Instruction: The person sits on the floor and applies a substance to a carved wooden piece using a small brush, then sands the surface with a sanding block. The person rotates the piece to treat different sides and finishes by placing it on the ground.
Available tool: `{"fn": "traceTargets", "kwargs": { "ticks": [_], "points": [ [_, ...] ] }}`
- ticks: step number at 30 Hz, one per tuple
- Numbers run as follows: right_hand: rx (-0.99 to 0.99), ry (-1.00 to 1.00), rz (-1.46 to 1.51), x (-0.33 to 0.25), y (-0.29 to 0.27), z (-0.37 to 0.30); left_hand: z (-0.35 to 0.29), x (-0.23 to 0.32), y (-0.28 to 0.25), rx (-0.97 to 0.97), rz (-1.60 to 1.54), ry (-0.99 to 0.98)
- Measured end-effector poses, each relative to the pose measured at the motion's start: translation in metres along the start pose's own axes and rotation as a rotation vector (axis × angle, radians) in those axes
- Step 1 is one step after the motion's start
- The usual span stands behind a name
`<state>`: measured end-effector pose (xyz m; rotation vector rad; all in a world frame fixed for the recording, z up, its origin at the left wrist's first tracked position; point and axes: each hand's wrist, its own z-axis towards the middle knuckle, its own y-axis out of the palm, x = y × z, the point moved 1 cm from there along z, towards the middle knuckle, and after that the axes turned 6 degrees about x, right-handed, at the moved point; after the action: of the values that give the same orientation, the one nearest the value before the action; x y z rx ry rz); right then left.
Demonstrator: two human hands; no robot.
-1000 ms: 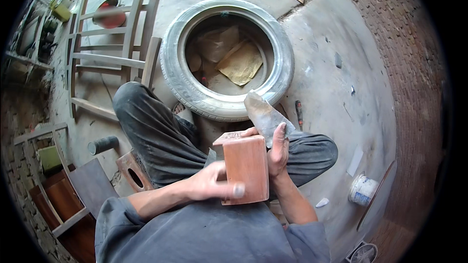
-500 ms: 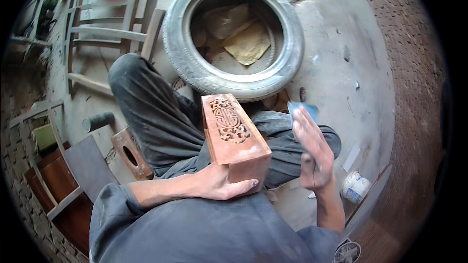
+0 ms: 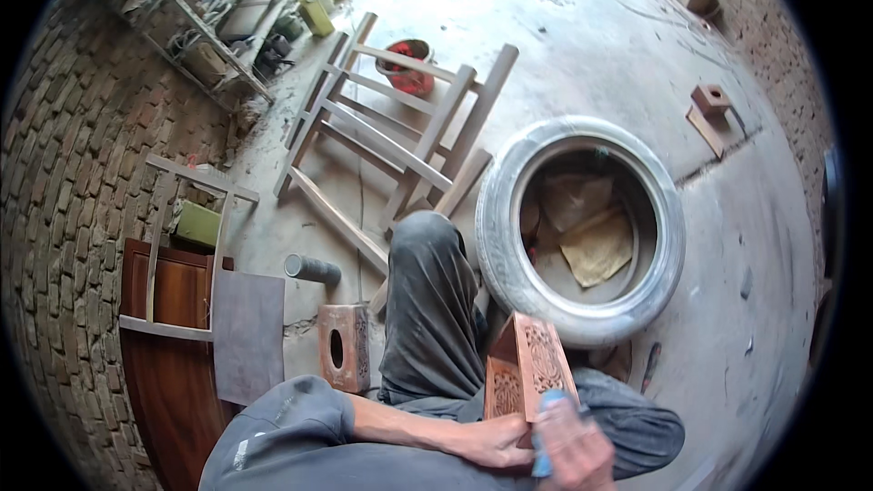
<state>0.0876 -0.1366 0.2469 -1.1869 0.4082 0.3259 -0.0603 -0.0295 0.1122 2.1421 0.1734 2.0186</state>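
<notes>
A reddish-brown wooden box with carved openwork panels rests tilted on my lap, its length pointing away from me. My left hand is closed round its near end. My right hand, slightly blurred, presses a blue sheet that looks like sandpaper against the box's right near edge. Fingers of the right hand partly cover that sheet. On the floor to the left stands a second wooden box with an oval hole in one face.
Beyond the box lies a tyre with yellowish paper inside. A wooden chair frame and a red bucket are farther off. A grey cylinder, a flat grey panel and a brick wall are leftward.
The view has swung left and shows more of the far floor. My right hand, raised beside the box before, now meets it with the blue sheet. The box has turned, showing its left side.
</notes>
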Motion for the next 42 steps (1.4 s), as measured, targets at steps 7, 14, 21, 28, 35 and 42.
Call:
{"fn": "traceTargets", "kwargs": {
  "ticks": [7,14,21,28,35,42],
  "points": [
    [0.013,0.030,-0.131,0.046,-0.013,-0.032,-0.004,0.036,-0.032,0.225,-0.021,-0.020],
    [-0.029,-0.038,-0.020,0.004,0.025,0.005,0.011,0.017,-0.046,0.118,-0.051,0.107],
    [0.069,0.183,-0.202,0.095,-0.013,-0.043,0.020,0.067,-0.088,0.384,-0.159,-0.253],
    [0.068,0.001,-0.063,0.071,-0.035,0.015,0.018,0.082,-0.100,0.414,-0.375,-0.297],
    [-0.052,-0.150,-0.033,0.079,-0.032,0.062,0.015,0.074,-0.102,0.262,-0.394,-0.422],
    [-0.143,-0.380,0.084,0.048,0.014,0.030,0.010,0.069,-0.102,0.262,-0.377,-0.470]
  ]
}}
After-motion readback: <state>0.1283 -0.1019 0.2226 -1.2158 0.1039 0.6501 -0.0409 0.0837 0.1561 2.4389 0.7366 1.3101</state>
